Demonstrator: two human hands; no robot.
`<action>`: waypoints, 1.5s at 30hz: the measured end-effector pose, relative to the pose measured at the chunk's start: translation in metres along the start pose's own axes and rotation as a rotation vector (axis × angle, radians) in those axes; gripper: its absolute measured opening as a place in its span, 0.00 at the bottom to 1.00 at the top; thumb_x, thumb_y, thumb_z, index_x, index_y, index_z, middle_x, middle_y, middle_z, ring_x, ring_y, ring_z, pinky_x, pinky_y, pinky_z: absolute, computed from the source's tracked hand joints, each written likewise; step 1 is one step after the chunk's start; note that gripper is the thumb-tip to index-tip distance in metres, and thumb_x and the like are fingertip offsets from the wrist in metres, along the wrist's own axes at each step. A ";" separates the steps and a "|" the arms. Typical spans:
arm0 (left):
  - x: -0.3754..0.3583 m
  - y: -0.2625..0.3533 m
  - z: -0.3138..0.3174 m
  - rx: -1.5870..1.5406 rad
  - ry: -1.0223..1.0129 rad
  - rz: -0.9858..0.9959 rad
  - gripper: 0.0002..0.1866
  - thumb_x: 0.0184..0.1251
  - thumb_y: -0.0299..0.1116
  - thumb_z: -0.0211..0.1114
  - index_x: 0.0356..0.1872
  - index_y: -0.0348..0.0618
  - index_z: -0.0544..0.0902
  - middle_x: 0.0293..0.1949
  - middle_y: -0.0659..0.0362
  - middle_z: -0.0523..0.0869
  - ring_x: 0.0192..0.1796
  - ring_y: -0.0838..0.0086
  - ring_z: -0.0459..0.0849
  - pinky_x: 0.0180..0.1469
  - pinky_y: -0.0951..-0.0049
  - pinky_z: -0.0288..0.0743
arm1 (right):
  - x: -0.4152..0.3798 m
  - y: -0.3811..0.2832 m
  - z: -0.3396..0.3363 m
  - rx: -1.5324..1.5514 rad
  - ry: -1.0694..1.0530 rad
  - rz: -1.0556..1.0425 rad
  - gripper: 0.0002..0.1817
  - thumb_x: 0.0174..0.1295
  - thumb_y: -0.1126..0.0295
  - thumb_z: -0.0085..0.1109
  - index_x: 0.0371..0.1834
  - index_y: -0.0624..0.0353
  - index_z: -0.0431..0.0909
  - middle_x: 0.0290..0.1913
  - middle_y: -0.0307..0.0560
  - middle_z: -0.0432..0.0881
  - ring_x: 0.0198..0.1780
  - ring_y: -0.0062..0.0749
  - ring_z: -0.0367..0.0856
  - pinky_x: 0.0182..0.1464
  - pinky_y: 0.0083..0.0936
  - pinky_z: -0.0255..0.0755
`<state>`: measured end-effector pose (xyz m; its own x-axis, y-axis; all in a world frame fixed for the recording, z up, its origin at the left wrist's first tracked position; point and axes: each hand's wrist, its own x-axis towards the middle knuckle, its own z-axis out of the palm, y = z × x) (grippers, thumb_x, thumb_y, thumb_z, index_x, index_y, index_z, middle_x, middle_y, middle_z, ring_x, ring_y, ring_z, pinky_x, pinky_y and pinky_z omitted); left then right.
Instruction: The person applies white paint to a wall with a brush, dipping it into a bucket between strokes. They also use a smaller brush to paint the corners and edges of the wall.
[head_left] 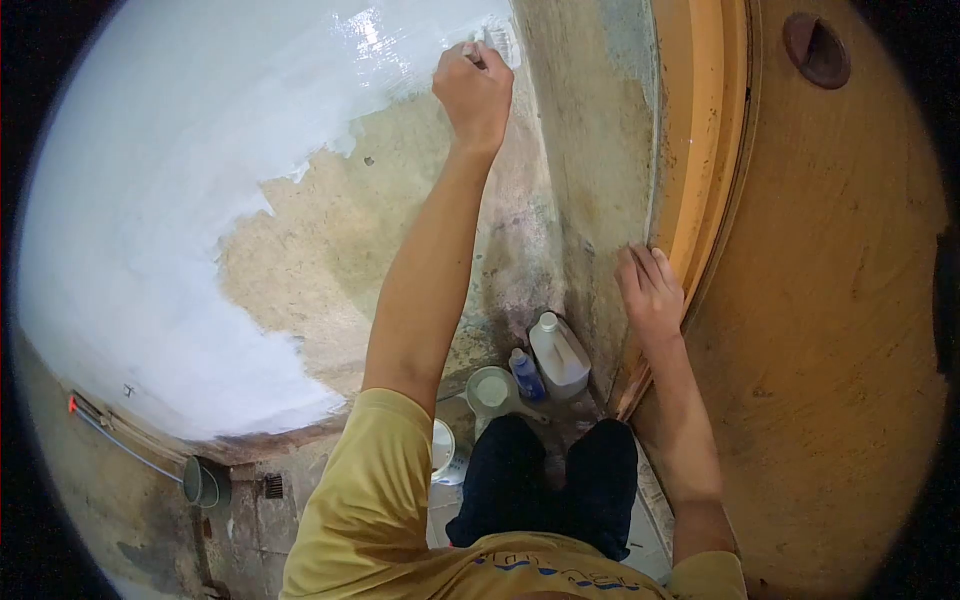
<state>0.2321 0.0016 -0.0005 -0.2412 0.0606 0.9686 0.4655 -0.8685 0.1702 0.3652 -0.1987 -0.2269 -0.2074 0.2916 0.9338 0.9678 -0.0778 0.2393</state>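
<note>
High on the wall, my left hand is closed around a paintbrush; its handle is mostly hidden in my fist. The bristles touch the wall beside the corner, at the edge of wet white paint. Below that lies a bare, stained beige patch of wall. My right hand rests with its fingertips against the wooden door frame. Its fingers are slightly bent and a little apart, with nothing visible in them.
Near my knees stand a white jug, a blue bottle, a light pan and a white bucket. A brown door fills the right side. A dark bucket is at lower left, by a blue hose.
</note>
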 end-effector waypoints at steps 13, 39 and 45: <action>-0.003 -0.013 -0.019 0.064 0.056 0.097 0.09 0.59 0.30 0.62 0.25 0.33 0.82 0.24 0.48 0.84 0.25 0.57 0.83 0.31 0.64 0.76 | 0.002 0.000 -0.003 0.013 0.003 -0.007 0.10 0.56 0.77 0.58 0.41 0.61 0.81 0.41 0.47 0.86 0.50 0.32 0.82 0.62 0.28 0.71; -0.025 0.005 -0.005 -0.173 0.070 0.010 0.09 0.60 0.30 0.66 0.32 0.31 0.83 0.24 0.50 0.85 0.27 0.66 0.86 0.33 0.71 0.79 | 0.001 0.000 -0.001 -0.002 0.028 -0.006 0.09 0.55 0.76 0.61 0.40 0.60 0.81 0.40 0.45 0.85 0.50 0.31 0.82 0.60 0.28 0.71; -0.010 -0.006 -0.009 -0.195 0.095 0.074 0.06 0.59 0.26 0.64 0.27 0.32 0.80 0.25 0.48 0.83 0.25 0.60 0.83 0.29 0.67 0.76 | 0.003 0.000 -0.005 -0.015 0.008 0.003 0.09 0.56 0.74 0.60 0.41 0.58 0.81 0.41 0.43 0.85 0.51 0.29 0.81 0.60 0.28 0.71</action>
<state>0.2238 0.0012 -0.0125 -0.2962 -0.0460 0.9540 0.3135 -0.9482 0.0516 0.3639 -0.2026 -0.2232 -0.2060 0.2838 0.9365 0.9662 -0.0926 0.2406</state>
